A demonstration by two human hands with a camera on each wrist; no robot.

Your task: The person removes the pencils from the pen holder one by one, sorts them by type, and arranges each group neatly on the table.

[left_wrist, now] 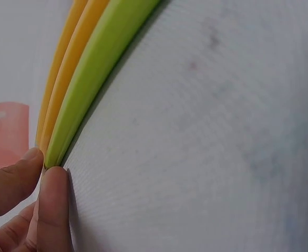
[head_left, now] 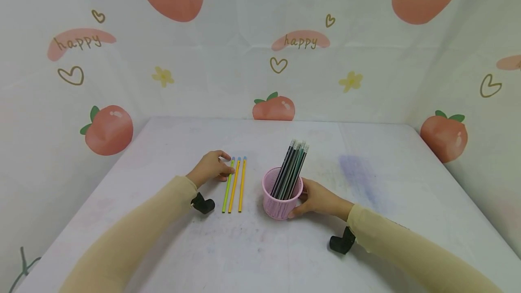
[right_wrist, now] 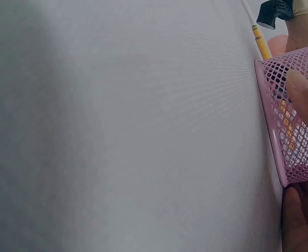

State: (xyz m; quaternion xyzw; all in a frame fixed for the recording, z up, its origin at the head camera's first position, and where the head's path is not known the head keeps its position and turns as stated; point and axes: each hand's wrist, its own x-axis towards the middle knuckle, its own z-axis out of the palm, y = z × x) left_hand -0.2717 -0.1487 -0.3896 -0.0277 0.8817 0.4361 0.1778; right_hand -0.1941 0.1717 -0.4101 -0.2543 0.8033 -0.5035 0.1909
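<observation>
Three pencils lie side by side on the table: a green pencil [head_left: 226, 193] on the left and two yellow pencils [head_left: 234, 191]. My left hand [head_left: 213, 166] is at the far end of the green one, thumb and a finger on either side of it; in the left wrist view the fingers [left_wrist: 54, 205] hide its tip. A pink mesh pencil cup [head_left: 278, 207] stands upright, with several dark pencils [head_left: 290, 171] leaning in it, eraser ends up. My right hand [head_left: 319, 198] grips the cup from the right, thumb on the near side and other fingers partly hidden behind.
The table [head_left: 195, 248] has a white cover with a bluish stain [head_left: 358, 177] at the right. A white, peach-printed cloth [head_left: 228, 76] hangs behind and at both sides. Black wrist mounts [head_left: 343, 241] sit below both wrists.
</observation>
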